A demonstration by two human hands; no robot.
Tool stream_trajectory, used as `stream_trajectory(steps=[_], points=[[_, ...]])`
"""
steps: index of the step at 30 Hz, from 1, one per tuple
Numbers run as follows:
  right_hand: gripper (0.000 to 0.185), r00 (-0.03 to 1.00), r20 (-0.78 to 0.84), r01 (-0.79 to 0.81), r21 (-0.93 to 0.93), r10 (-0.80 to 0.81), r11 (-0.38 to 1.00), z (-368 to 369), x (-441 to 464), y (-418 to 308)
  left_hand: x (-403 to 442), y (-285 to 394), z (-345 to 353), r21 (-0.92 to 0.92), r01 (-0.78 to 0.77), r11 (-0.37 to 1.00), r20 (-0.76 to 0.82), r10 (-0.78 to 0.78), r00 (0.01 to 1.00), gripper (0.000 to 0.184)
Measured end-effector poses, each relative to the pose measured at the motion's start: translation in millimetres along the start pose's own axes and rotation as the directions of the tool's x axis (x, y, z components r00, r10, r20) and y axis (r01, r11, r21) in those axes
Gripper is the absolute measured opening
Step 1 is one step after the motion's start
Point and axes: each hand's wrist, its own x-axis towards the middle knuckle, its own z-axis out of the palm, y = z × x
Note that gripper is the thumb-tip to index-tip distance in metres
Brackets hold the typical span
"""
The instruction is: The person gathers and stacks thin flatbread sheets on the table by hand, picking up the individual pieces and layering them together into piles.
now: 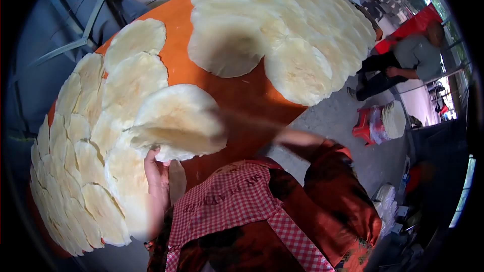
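Observation:
A round, pale flatbread [176, 116] is raised and curled over the near left side of the orange table. My left hand [157, 166] pinches its lower left edge between thumb and fingers. My right hand [234, 121] is smeared by motion at the bread's right edge, so I cannot make out its fingers. Beneath and beside the lifted bread, overlapping flatbreads [83, 156] cover the left part of the table.
More overlapping flatbreads [282, 20] cover the far part of the orange table [201, 83]. To the right, a person [416, 55] sits near a red stool [362, 127] bearing a stack of round breads [393, 120]. Plastic bags [385, 206] lie at the lower right.

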Motion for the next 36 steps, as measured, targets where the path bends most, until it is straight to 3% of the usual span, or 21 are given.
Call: stream_trajectory(steps=[2, 5, 7, 9, 11, 13, 15, 17, 18, 19, 21, 23, 25, 27, 28, 30, 31, 32, 33, 34, 36], points=[[0.024, 0.994, 0.078, 0.082, 0.005, -0.082, 0.997, 44.5, -11.0, -41.4, 4.5, 6.8, 18.0, -0.020, -0.038, 0.999, 0.039, 0.039, 0.999, 0.025], [0.020, 0.997, -0.021, 0.075, 0.084, -0.074, 0.994, 45.6, 14.9, -44.1, 15.7, 37.6, 56.9, 0.038, -0.163, 0.986, 0.201, 0.152, 0.968, 0.022], [0.018, 0.990, -0.136, -0.006, 0.206, 0.035, 0.979, 5.8, 32.2, -25.2, -3.1, 63.8, 109.7, -0.104, -0.332, 0.938, 0.476, 0.340, 0.811, 0.018], [0.017, 0.949, -0.215, -0.139, 0.373, 0.231, 0.917, -58.9, 33.8, -4.9, -18.9, 81.5, 144.2, -0.009, -0.519, 0.855, 0.649, 0.400, 0.647, 0.016], [0.017, 0.895, -0.078, -0.257, 0.715, 0.440, 0.650, -110.5, 20.4, 37.7, -15.9, 71.1, 149.9, 0.106, -0.610, 0.785, 0.620, 0.428, 0.658, 0.016], [0.024, 0.796, -0.378, -0.295, 0.441, 0.473, 0.848, -145.0, -9.6, 24.9, 14.2, 37.9, 129.4, 0.142, -0.608, 0.781, 0.572, 0.436, 0.695, 0.008], [0.027, 0.696, -0.415, -0.399, 0.454, 0.586, 0.797, -161.3, -47.7, 86.5, 64.8, -8.6, 94.5, 0.322, -0.690, 0.648, 0.511, 0.494, 0.703, 0.009], [0.041, 0.695, -0.377, -0.579, 0.211, 0.612, 0.788, -168.7, -101.5, 182.2, 102.9, -54.0, 61.9, 0.417, -0.724, 0.550, 0.472, 0.550, 0.689, 0.008], [0.041, 0.653, -0.393, -0.597, 0.260, 0.648, 0.759, -162.9, -122.6, 200.3, 122.3, -73.5, 46.7, 0.522, -0.726, 0.447, 0.467, 0.563, 0.682, 0.009], [0.033, 0.594, -0.516, -0.723, -0.004, 0.618, 0.691, -158.8, -133.5, 205.3, 120.9, -78.4, 49.8, 0.555, -0.737, 0.385, 0.472, 0.583, 0.661, 0.012], [0.033, 0.534, -0.623, -0.698, 0.057, 0.571, 0.714, -150.5, -129.0, 247.6, 137.9, -89.5, 43.5, 0.625, -0.781, 0.027, 0.611, 0.606, 0.510, 0.010], [0.024, 0.632, -0.653, -0.520, 0.041, 0.416, 0.853, -142.1, -87.5, 276.3, 143.9, -95.2, 48.4, 0.641, -0.738, -0.210, 0.705, 0.542, 0.458, 0.012], [0.015, 0.741, -0.545, -0.419, 0.081, 0.392, 0.904, -142.9, -21.5, 292.6, 141.1, -97.3, 60.8, 0.645, -0.701, -0.303, 0.720, 0.548, 0.426, 0.013], [0.013, 0.764, -0.580, -0.414, -0.106, 0.282, 0.904, -143.2, 50.5, 337.7, 144.9, -101.3, 59.8, 0.681, -0.650, -0.337, 0.713, 0.510, 0.481, 0.013], [0.019, 0.749, -0.566, -0.503, -0.146, 0.345, 0.852, -147.9, 82.9, 343.6, 147.2, -99.7, 57.1, 0.701, -0.615, -0.360, 0.703, 0.495, 0.511, 0.013], [0.039, 0.728, -0.666, -0.434, -0.267, 0.161, 0.860, -149.1, 138.0, 377.4, 153.7, -102.2, 54.7, 0.682, -0.637, -0.360, 0.720, 0.484, 0.498, 0.014], [0.045, 0.714, -0.652, -0.479, -0.190, 0.254, 0.857, -150.7, 160.3, 391.6, 155.9, -99.9, 52.9, 0.681, -0.634, -0.366, 0.722, 0.485, 0.494, 0.015], [0.072, 0.770, -0.590, -0.432, -0.204, 0.242, 0.879, -151.0, 174.2, 411.2, 155.6, -97.3, 53.4, 0.707, -0.623, -0.336, 0.696, 0.487, 0.528, 0.014], [0.061, 0.758, -0.489, -0.491, 0.010, 0.432, 0.871, -152.9, 182.8, 416.8, 155.8, -97.9, 55.2, 0.729, -0.617, -0.297, 0.672, 0.485, 0.560, 0.014], [0.048, 0.809, -0.517, -0.343, -0.024, 0.282, 0.939, -152.3, 187.2, 485.8, 156.5, -98.1, 53.9, 0.745, -0.604, -0.282, 0.654, 0.483, 0.582, 0.014], [0.040, 0.668, -0.663, -0.625, -0.252, 0.339, 0.739, -164.3, 194.9, 418.3, 159.1, -97.2, 51.6, 0.760, -0.603, -0.242, 0.637, 0.459, 0.619, 0.013]])
